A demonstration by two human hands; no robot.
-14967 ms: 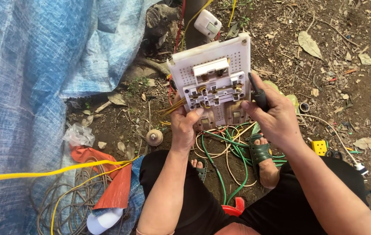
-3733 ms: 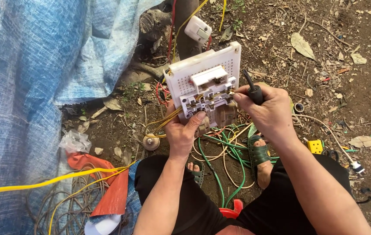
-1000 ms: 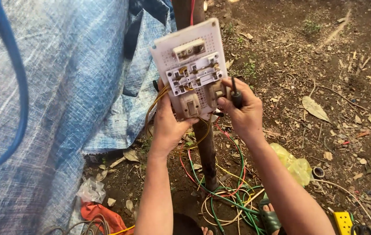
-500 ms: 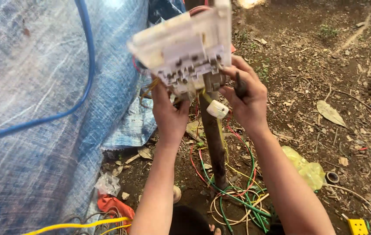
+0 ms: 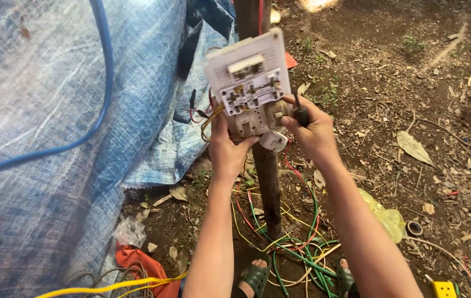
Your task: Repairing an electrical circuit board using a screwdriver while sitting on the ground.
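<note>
— What is gripped by the left hand [image 5: 229, 150]?
— The ribbed white plastic switchboard [image 5: 249, 83], held against the rough wooden post [image 5: 267, 182].
— And the right hand [image 5: 314, 131]?
— Closed around a black-handled screwdriver [image 5: 299, 112].

I see the switch panel [image 5: 249, 88] lifted from near the ground up against the wooden post [image 5: 266, 176], the white plug [image 5: 273, 141] dangling at its six o'clock

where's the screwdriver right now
In the head view, upper middle: the screwdriver is in the right hand, against the right edge of the white switch board by the wooden post.
</note>
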